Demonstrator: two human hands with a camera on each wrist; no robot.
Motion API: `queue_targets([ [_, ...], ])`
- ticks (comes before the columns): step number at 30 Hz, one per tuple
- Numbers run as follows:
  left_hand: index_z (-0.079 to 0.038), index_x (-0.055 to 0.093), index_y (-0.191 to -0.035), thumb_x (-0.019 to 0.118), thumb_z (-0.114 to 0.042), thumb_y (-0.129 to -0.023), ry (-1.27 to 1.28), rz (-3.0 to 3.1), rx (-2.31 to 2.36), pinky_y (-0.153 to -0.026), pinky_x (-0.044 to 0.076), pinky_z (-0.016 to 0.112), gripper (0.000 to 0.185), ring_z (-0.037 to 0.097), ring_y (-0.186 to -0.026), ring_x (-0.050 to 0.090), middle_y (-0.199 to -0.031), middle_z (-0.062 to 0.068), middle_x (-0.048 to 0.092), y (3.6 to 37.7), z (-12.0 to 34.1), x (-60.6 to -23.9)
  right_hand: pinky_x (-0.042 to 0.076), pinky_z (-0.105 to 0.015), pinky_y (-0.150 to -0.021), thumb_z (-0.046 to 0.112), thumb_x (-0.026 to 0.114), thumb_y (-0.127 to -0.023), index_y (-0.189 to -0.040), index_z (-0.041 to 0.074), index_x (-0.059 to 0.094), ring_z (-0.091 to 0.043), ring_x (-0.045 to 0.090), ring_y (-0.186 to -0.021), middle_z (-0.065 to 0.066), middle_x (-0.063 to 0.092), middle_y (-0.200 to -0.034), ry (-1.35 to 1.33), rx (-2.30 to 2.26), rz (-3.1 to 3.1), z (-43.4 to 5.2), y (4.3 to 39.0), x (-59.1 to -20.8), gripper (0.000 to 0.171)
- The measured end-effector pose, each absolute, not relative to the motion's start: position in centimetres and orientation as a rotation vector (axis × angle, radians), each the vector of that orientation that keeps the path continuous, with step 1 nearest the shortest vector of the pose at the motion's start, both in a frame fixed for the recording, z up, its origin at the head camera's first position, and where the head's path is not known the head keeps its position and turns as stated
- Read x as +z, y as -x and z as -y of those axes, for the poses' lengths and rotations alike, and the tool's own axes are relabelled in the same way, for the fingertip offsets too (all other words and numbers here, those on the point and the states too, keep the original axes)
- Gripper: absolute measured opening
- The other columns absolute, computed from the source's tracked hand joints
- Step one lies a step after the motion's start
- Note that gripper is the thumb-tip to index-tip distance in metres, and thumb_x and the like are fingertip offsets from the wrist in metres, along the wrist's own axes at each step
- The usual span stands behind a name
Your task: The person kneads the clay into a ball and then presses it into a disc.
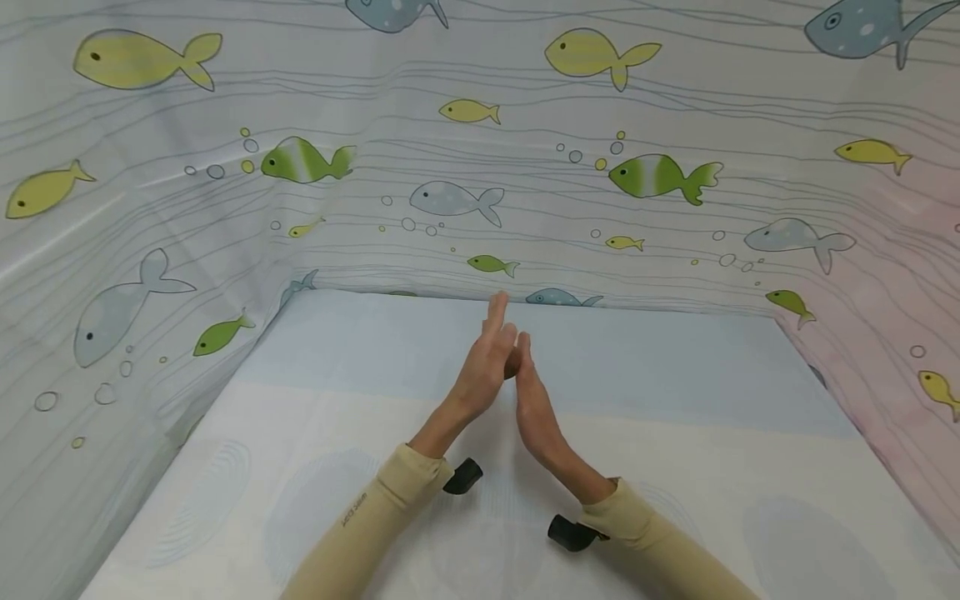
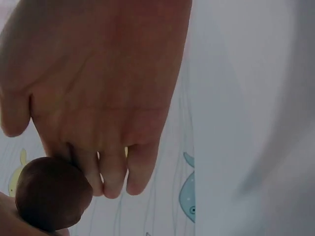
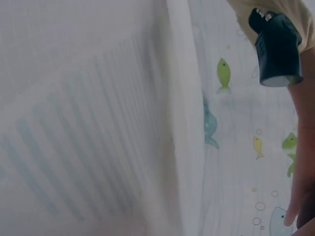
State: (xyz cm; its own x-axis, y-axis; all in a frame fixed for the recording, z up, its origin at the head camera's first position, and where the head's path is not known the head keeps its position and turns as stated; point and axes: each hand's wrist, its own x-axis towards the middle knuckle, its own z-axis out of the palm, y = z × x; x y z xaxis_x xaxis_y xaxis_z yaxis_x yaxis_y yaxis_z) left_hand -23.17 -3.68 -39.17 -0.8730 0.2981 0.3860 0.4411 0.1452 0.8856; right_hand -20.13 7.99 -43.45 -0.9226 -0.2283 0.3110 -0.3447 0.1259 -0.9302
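Note:
A smooth, dark brown ball sits between my two hands, up near the fingers. My left hand is on one side of it, palm inward, with its fingers stretched out. In the left wrist view, the ball lies against the index-finger side of the left hand. From the other side, my right hand touches the ball with extended fingers. The right wrist view catches the left hand at its right edge, and part of the dark ball in the lower corner.
Beneath the hands lies a table with a pale blue and white cover. A fish-patterned curtain surrounds its back and sides. Black wrist cameras stick out from both beige sleeves.

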Motion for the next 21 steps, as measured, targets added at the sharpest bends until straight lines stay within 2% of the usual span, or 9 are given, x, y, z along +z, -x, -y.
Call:
queue_targets([
  [5, -0.005, 0.003, -0.158, 0.023, -0.031, -0.107, 0.721, 2.288, -1.888, -0.123, 0.0, 0.042, 0.061, 0.016, -0.152, -0.004, -0.166, 0.007, -0.003, 23.8, 3.9, -39.5, 0.004, -0.051, -0.122, 0.037, 0.012, -0.11, -0.159, 0.007, -0.002, -0.02, -0.001, -0.152, -0.002, 0.001, -0.166, -0.56, 1.93, 2.313, -7.8, 19.2, -43.0, 0.059],
  [13, -0.007, 0.003, -0.159, 0.023, -0.042, -0.106, 0.703, 2.32, -1.937, -0.123, 0.003, 0.041, 0.067, 0.016, -0.152, -0.004, -0.166, 0.004, -0.003, 24.4, 4.1, -40.3, 0.002, -0.051, -0.122, 0.035, 0.013, -0.11, -0.158, 0.01, -0.008, -0.017, -0.005, -0.152, 0.002, -0.007, -0.165, -0.583, 1.907, 2.266, -7.2, 17.5, -42.9, 0.058],
  [21, -0.001, 0.005, -0.158, 0.022, -0.046, -0.105, 0.681, 2.335, -1.97, -0.123, 0.003, 0.042, 0.072, 0.018, -0.153, -0.002, -0.166, 0.007, 0.001, 24.5, 4.2, -40.9, 0.002, -0.052, -0.121, 0.028, 0.014, -0.111, -0.158, 0.009, -0.008, -0.02, -0.005, -0.152, -0.001, -0.008, -0.166, -0.627, 1.913, 2.199, -6.9, 16.7, -42.2, 0.056],
])
